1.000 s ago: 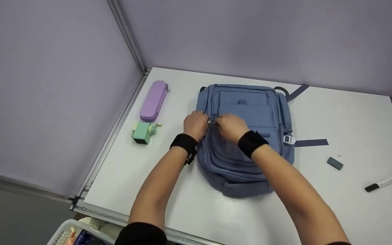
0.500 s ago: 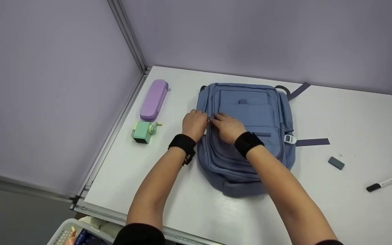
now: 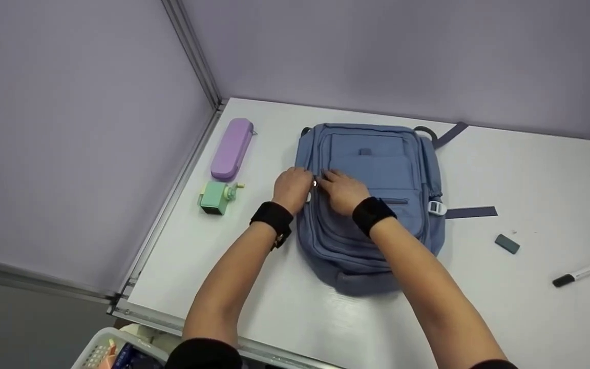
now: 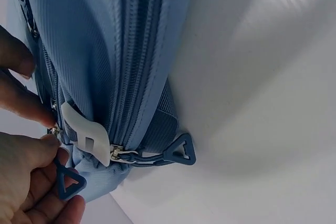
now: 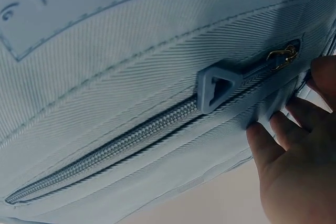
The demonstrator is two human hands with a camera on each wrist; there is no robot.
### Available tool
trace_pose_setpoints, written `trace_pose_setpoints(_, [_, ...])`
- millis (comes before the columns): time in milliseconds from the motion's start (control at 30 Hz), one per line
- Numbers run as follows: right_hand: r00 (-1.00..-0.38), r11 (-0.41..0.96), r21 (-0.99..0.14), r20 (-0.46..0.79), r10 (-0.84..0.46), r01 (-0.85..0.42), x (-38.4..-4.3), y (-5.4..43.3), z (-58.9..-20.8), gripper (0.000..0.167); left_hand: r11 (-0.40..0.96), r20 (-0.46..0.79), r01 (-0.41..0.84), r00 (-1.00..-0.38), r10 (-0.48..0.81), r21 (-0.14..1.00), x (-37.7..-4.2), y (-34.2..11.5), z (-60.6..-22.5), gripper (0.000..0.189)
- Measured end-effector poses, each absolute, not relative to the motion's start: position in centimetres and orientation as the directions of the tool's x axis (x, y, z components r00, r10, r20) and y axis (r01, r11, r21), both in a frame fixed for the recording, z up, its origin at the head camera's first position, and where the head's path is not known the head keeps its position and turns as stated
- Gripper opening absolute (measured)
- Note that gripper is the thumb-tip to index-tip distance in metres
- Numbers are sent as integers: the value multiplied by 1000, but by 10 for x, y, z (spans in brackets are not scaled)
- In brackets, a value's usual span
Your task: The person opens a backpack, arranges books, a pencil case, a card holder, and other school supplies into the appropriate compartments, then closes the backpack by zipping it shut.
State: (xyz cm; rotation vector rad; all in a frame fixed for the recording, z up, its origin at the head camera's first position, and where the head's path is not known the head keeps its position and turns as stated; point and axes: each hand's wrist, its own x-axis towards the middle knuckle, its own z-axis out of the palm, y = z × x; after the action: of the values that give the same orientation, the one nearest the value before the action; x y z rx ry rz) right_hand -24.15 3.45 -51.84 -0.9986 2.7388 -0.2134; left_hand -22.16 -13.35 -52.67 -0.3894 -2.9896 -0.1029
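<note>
A blue backpack (image 3: 372, 174) lies flat on the white table, its front pockets facing up. At its left edge my left hand (image 3: 293, 188) pinches a zipper pull (image 4: 68, 182) between thumb and fingers, its triangular end lying over the fingers in the left wrist view. My right hand (image 3: 345, 192) rests on the bag's front just beside it, fingers spread on the fabric. One of its fingertips (image 4: 39, 114) comes close to the zipper slider. Another triangular pull (image 4: 181, 150) hangs near a white buckle (image 4: 89, 135). The right wrist view shows a front pocket zipper (image 5: 131, 140) beside my right fingers.
Left of the bag lie a purple pencil case (image 3: 232, 148) and a green crank pencil sharpener (image 3: 214, 197). To the right are a dark eraser-like block (image 3: 507, 244) and a marker (image 3: 584, 271). A white basket (image 3: 95, 343) stands below the table's front edge.
My right hand has shifted slightly left, and its fingers have gone from curled at the zipper to spread on the bag. My left hand stays at the same edge.
</note>
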Motion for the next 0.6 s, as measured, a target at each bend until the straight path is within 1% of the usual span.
trace_pose_setpoints(300, [-746,770,-217,-194,-637,-601,-243,35,-522,52,960,88,265,-962,257,92,-208,-132,-525,8])
trace_pose_setpoints(600, [-749,773,-223,-198,-632,-593,-245,35,-525,52,955,87,286,-956,280,78,-192,-131,-522,14])
